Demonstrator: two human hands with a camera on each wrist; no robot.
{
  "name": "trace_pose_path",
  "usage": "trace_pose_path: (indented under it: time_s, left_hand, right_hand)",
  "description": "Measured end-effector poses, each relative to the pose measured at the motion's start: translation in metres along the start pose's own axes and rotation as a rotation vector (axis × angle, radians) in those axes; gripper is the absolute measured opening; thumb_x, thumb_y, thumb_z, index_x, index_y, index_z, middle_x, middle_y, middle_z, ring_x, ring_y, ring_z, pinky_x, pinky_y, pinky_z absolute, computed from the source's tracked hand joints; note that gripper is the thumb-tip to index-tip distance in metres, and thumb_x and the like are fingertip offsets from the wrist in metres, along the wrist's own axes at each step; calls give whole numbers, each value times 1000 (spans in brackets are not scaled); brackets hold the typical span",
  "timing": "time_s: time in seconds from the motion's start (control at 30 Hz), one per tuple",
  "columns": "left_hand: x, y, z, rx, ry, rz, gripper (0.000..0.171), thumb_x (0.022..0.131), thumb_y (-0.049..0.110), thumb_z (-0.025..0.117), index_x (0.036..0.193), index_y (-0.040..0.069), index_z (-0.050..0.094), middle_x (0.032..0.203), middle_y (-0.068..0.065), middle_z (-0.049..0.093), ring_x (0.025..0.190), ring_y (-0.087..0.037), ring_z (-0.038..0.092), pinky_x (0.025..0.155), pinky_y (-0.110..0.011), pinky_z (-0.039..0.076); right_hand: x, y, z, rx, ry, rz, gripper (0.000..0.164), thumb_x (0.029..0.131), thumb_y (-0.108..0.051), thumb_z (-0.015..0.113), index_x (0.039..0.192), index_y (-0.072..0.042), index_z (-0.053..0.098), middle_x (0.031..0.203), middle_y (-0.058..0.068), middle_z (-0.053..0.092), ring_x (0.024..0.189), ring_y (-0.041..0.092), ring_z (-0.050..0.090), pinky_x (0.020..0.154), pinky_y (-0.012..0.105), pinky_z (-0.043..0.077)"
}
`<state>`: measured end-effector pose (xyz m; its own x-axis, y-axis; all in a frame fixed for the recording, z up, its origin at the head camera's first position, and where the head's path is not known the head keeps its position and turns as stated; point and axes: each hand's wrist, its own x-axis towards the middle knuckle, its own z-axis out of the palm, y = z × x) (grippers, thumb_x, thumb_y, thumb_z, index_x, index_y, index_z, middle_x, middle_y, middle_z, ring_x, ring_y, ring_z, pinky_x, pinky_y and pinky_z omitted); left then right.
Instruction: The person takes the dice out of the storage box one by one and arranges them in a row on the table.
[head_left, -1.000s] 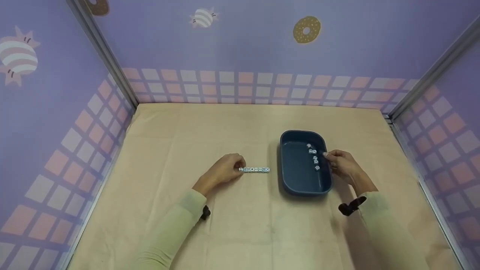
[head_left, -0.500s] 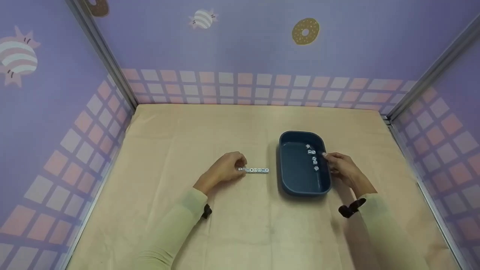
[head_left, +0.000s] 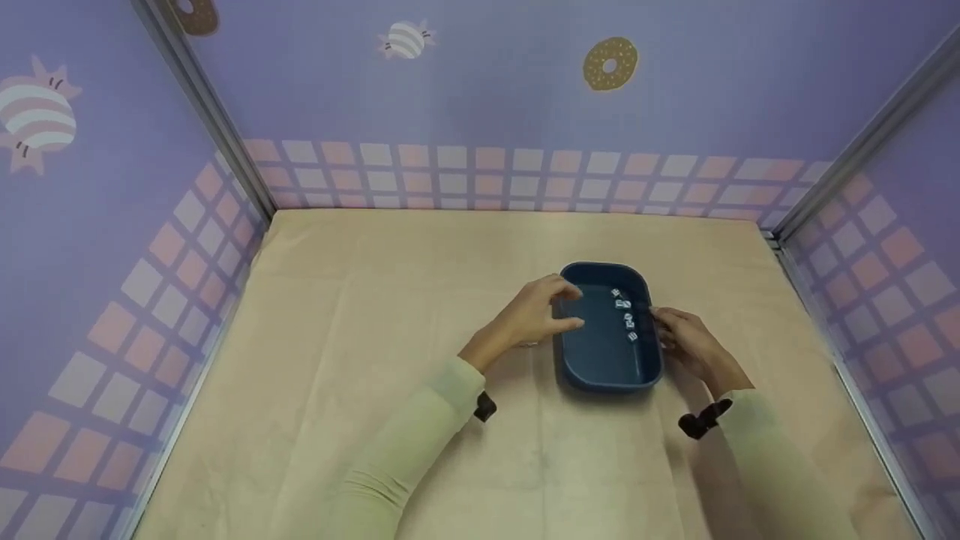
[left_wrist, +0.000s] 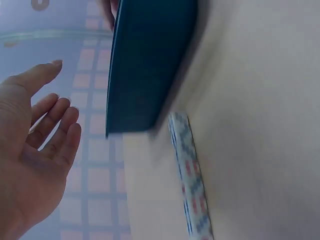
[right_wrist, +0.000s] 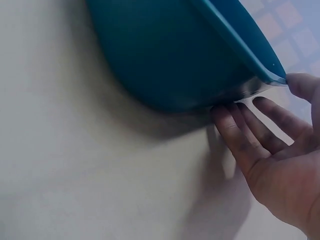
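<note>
Shifted right, my left hand reaches over the left rim of the tray, thumb and fingers apart; dice lie inside, farther right, strung near to far, nearer my right hand, which pinches the right rim.

Here's the desk on my feed, covered by a pale beige cloth with creases running through it! Right of centre, I've got a dark blue tray standing on it. And there, near the tray, my left wrist view catches a straight row of dice, blue and red marks slightly blurred!
</note>
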<state>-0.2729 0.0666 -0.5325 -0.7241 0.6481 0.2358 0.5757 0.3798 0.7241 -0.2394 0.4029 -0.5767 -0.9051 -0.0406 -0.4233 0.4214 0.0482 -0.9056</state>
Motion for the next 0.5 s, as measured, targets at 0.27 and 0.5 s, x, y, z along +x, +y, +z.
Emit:
trace_pose_path:
  time_s: [0.27, 0.5]
  left_hand:
    - [42, 24, 55, 47, -29, -51, 37, 96, 23, 82, 127, 6, 72, 120, -3, 67, 111, -16, 66, 95, -15, 48]
    - [62, 27, 89, 3, -48, -105, 36, 94, 16, 83, 126, 4, 72, 120, -5, 71, 113, -17, 68, 93, -14, 49]
  right_hand:
    - [1, -3, 3, 8, 15, 19, 35, 111, -37, 57, 119, -4, 62, 83, -7, 54, 74, 10, 45, 75, 29, 46]
    - [-3, 0, 3, 76, 42, 23, 28, 109, -36, 60, 103, -9, 66, 73, -7, 49, 68, 11, 40, 70, 30, 41]
